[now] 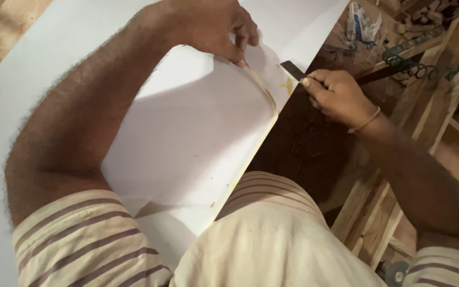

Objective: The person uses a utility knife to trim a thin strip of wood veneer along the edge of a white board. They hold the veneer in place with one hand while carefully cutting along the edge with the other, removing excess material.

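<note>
My left hand (211, 26) pinches up the edge of a thin white laminate sheet (197, 138), lifting it off a large white board (38, 64) near the board's right edge. Yellow glue (288, 85) shows along that edge and under the lifted sheet. My right hand (338, 95) grips a small dark flat blade (292, 69), its tip against the glue-smeared edge, close to my left fingers. A thin band sits on my right wrist.
Wooden planks (378, 212) and a dark floor (304, 149) lie to the right of the board. A green coiled cord (421, 66) and plastic-wrapped clutter (362, 26) sit at the top right. My striped shirt fills the bottom.
</note>
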